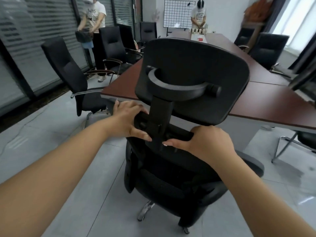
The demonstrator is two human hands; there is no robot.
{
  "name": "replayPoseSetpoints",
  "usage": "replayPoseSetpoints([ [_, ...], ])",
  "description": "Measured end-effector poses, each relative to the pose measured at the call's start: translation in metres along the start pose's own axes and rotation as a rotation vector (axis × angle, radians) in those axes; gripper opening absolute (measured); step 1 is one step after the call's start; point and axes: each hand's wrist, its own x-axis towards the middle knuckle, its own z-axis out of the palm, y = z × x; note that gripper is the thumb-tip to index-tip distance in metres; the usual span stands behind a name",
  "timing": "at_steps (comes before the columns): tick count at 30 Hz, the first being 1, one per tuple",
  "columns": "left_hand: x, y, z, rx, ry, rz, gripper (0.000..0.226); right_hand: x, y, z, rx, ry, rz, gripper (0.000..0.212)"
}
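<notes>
Grey floor tiles (51,134), black mesh chair (171,177)

We see a long reddish-brown table (266,100) running down the room. Black chairs stand along its left side, the nearest one (68,71) a little away from the edge, and more chairs (270,48) stand on its right by the window. A person in a white shirt (95,17) stands beside the glass wall with blinds (42,31), holding a dark thing (83,35). Another person (199,14) stands at the table's far end, next to a wire grid panel (176,14). The floor (51,134) is grey tile.
</notes>
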Motion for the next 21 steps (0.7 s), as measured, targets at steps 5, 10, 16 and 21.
replayPoseSetpoints([
  [5, 0.007, 0.005, 0.001, -0.023, -0.007, 0.014, 0.110, 0.002, 0.000, -0.003, -0.020, 0.025, 0.055, 0.090],
  [10, 0.029, -0.020, -0.007, 0.024, -0.067, 0.037, 0.117, 0.020, -0.011, 0.000, 0.027, 0.024, 0.068, 0.080],
  [16, 0.047, -0.030, -0.015, 0.031, -0.113, 0.051, 0.113, 0.042, -0.015, -0.003, 0.032, 0.025, 0.085, 0.087],
  [21, 0.075, -0.022, -0.011, 0.021, -0.111, 0.074, 0.083, 0.060, -0.003, -0.005, -0.007, 0.035, 0.121, 0.093],
])
